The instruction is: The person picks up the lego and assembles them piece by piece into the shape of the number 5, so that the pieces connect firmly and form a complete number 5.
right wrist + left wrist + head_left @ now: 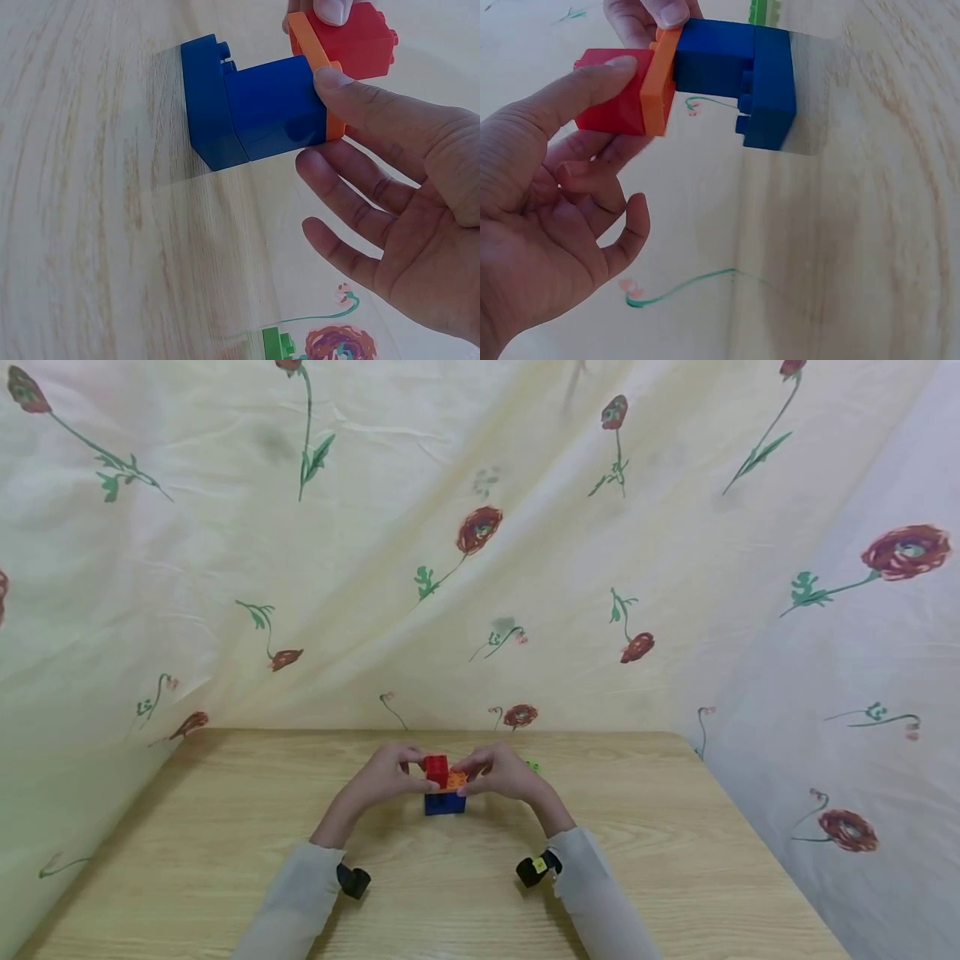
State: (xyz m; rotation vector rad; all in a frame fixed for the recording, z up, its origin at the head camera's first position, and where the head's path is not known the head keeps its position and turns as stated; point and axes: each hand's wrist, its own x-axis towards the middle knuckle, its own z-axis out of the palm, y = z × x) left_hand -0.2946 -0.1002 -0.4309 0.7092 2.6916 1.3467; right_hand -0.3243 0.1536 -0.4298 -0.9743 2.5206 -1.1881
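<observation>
A small brick stack stands on the wooden table [225, 827] between both hands. Two blue bricks [444, 802] form its base, an orange flat brick [455, 779] lies on them, and a red brick [437, 769] sits on top at the left. My left hand [414, 770] pinches the red brick [611, 94], with the thumb [592, 82] lying along it. My right hand [468, 774] pinches the orange brick [311, 45] at its edge, thumb [352, 94] against it and over the blue bricks [255, 112].
A green brick [532, 766] lies on the table just behind my right hand. A flowered cloth [480, 543] hangs as a backdrop behind and to both sides of the table. Small black cameras sit at both wrists.
</observation>
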